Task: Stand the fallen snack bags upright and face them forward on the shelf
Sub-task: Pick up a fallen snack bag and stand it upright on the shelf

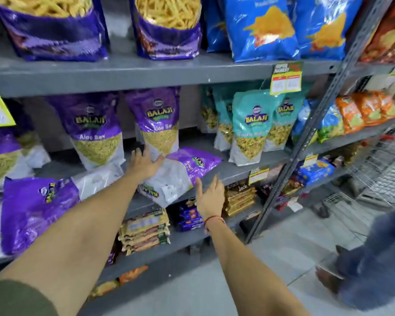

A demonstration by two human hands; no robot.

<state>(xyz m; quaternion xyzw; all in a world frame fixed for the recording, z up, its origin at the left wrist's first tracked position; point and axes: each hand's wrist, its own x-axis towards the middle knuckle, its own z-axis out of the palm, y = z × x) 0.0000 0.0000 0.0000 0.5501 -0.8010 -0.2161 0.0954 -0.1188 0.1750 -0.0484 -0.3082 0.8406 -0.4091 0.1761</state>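
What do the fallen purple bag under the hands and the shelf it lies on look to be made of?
Fallen purple bag: thin glossy plastic film, judging by its shiny highlights, creases and clear whitish lower part. Shelf: probably painted metal, matte grey, with a thin flat edge and a slotted grey upright beside it.

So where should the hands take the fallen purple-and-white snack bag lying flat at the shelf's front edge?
Grip the fallen purple-and-white snack bag by its two long side edges, coming from the front: it lies flat, overhanging the grey shelf edge, between the open left hand and right hand.
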